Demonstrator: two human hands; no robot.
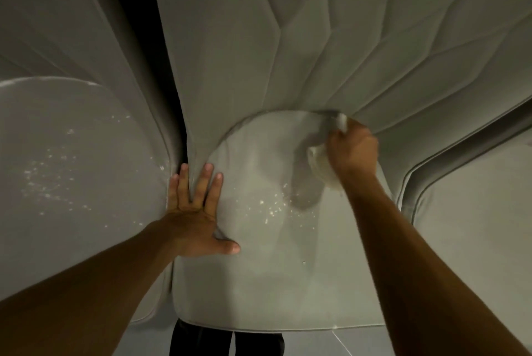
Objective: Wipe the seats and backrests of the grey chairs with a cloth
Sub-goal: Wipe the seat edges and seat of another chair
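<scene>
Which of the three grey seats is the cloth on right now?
The middle seat: the right hand holds the cloth on its far right corner. The left seat and right seat have none.

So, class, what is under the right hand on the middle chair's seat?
A pale cloth, gripped by the right hand, lies on the grey seat. The seat beneath the cloth is covered and cannot be seen.

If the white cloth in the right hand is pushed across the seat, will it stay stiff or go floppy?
Probably floppy: the cloth bunches and folds in the right hand. Likely light, being thin and crumpled. It may drag rather than slide, since the seat looks matte.
</scene>
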